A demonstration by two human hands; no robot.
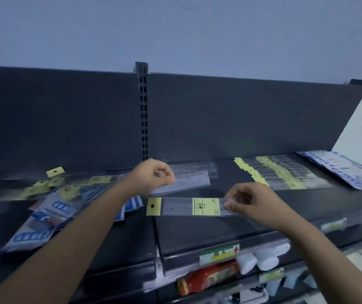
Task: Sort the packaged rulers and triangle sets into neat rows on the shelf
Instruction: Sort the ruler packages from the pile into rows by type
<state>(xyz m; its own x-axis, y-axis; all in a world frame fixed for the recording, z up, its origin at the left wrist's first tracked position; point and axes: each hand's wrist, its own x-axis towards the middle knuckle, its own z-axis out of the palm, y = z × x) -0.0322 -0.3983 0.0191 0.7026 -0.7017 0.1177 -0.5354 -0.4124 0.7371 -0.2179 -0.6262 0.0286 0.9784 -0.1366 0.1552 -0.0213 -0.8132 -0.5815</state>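
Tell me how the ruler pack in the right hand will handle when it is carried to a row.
Probably stiff: the ruler pack lies straight with the right hand pinching only one end. Likely light, since a fingertip pinch seems enough to carry it. Its glossy clear sleeve may be slippery, so it could slide on the shelf.

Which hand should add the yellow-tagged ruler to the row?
Right: the right hand pinches the ruler by its end and is nearer the row; the left hand grips another pack.
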